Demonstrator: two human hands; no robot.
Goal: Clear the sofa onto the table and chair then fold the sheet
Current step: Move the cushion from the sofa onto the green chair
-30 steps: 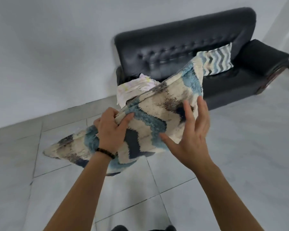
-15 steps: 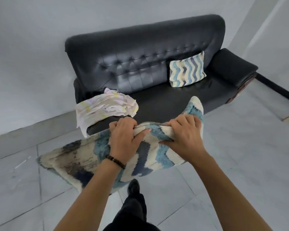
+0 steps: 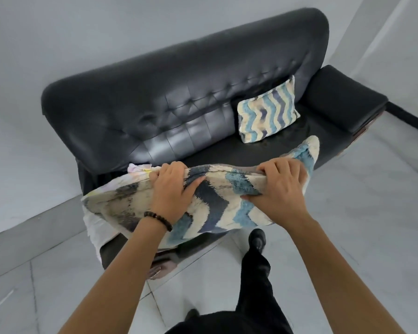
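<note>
Both hands gripped one zigzag cushion over the sofa's near edge: left hand, right hand; the crumpled sheet lay beneath, left; second cushion far right

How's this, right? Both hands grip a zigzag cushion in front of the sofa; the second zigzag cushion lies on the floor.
One point is wrong. The head view shows the second zigzag cushion on the sofa seat, leaning against the backrest, not on the floor. Otherwise right: left hand and right hand grip the held zigzag cushion in front of the sofa.
</note>
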